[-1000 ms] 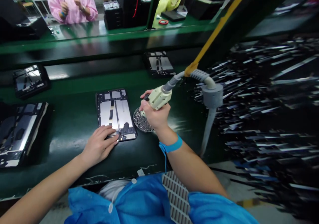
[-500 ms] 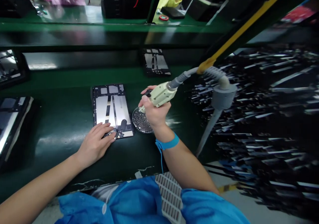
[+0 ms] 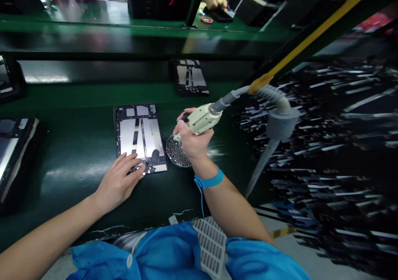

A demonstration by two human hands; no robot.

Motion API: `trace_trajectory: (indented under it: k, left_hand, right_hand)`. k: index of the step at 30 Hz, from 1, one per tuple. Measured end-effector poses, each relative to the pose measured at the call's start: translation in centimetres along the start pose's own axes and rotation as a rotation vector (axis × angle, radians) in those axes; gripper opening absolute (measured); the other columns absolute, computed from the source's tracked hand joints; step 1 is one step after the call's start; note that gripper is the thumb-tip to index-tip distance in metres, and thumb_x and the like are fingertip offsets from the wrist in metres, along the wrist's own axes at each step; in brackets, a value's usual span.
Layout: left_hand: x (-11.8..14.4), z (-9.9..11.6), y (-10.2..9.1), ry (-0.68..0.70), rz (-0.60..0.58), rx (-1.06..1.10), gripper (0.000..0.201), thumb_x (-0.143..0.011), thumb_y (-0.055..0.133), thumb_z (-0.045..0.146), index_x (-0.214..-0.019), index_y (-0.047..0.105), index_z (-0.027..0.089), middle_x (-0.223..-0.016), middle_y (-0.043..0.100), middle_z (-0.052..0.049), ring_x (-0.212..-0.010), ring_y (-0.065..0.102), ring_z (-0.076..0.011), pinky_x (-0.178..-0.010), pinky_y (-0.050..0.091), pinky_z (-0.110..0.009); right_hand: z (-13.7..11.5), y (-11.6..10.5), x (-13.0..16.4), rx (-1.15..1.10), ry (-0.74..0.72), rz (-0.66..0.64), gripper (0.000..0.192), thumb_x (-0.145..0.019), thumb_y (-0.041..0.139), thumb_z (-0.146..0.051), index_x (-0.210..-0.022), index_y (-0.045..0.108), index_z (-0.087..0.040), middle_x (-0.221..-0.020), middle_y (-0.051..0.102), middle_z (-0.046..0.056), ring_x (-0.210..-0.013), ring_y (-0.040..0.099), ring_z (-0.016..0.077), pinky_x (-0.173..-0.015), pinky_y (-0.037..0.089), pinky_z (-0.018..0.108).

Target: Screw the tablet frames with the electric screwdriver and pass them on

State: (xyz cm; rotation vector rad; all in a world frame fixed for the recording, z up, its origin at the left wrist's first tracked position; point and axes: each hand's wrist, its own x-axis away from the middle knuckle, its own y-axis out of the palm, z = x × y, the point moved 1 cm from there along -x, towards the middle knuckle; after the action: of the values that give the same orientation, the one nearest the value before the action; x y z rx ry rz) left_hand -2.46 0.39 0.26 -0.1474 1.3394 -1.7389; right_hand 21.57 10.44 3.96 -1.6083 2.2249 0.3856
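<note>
My right hand (image 3: 196, 144) is closed around a cream-coloured electric screwdriver (image 3: 203, 118), tilted, its grey cable running off to the upper right. Beneath its tip is a round metal screw tray (image 3: 177, 151) pitted with many small holes; my hand hides the tray's right part. To the left lies an opened tablet (image 3: 127, 135), silver and black inside, with dark ribbon cables. On its lower left edge rest the fingers of my left hand (image 3: 120, 184), spread and lying flat. A blue wrist strap (image 3: 209, 179) circles my right wrist.
On the back strip lies another opened tablet (image 3: 190, 77). A stack of tablets (image 3: 15, 147) stands at the left. A grey cable holder (image 3: 281, 122) hangs from a yellow-wrapped bar (image 3: 307, 39) at right. Across the bench, a person's hands (image 3: 214, 2) touch a black device.
The tablets on the back strip have shifted left. Across the bench, the person in yellow has lowered their hands to the black device. My own hands have barely moved.
</note>
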Motion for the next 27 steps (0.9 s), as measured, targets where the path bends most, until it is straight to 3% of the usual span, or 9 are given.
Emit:
trace_trajectory:
  k: [6,10,17,21,27]
  left_hand:
    - [-0.3,-0.2,0.0,-0.02,0.01,-0.053,0.026,-0.099,0.06,0.013,-0.123,0.067,0.02,-0.129,0.068,-0.013,-0.134,0.057,-0.0318,-0.113,0.045,-0.063]
    - [-1.0,-0.6,0.0,0.017,-0.007,-0.076,0.025,-0.099,0.059,0.015,-0.122,0.068,0.019,-0.129,0.068,-0.014,-0.135,0.057,-0.0319,-0.114,0.046,-0.061]
    - [-1.0,-0.8,0.3,-0.007,0.007,-0.035,0.029,-0.1,0.057,0.015,-0.125,0.07,0.021,-0.128,0.07,-0.013,-0.132,0.06,-0.0307,-0.113,0.047,-0.059]
    - [-0.9,-1.5,0.1,0.018,-0.003,0.038,0.031,-0.099,0.06,0.019,-0.128,0.069,0.023,-0.135,0.066,-0.014,-0.141,0.052,-0.0324,-0.111,0.05,-0.057]
    - [-1.1,-1.5,-0.3,0.033,-0.002,0.022,0.024,-0.099,0.06,0.018,-0.12,0.073,0.018,-0.142,0.06,-0.018,-0.145,0.047,-0.0353,-0.113,0.048,-0.058]
  right_hand:
    - [-0.5,-0.1,-0.2,0.038,-0.004,0.012,0.025,-0.087,0.065,-0.035,-0.109,0.057,-0.027,-0.091,0.065,0.0,-0.054,0.06,0.0121,-0.051,0.055,0.033]
    - [-2.6,0.2,0.3,-0.059,-0.048,0.025,0.024,-0.09,0.064,-0.035,-0.112,0.055,-0.03,-0.094,0.063,0.0,-0.05,0.058,0.0096,-0.047,0.053,0.03]
    - [-6.0,2.4,3.8,-0.194,0.027,-0.206,0.024,-0.089,0.066,-0.037,-0.109,0.056,-0.029,-0.096,0.065,0.0,-0.05,0.06,0.01,-0.047,0.055,0.03]
    - [-6.0,3.2,5.3,-0.232,0.035,-0.286,0.028,-0.087,0.069,-0.036,-0.111,0.057,-0.029,-0.097,0.066,0.002,-0.063,0.066,0.0136,-0.055,0.06,0.032]
    - [-5.5,3.6,6.1,-0.256,0.067,-0.324,0.028,-0.086,0.07,-0.031,-0.111,0.059,-0.027,-0.098,0.067,0.004,-0.084,0.071,0.0212,-0.069,0.065,0.04]
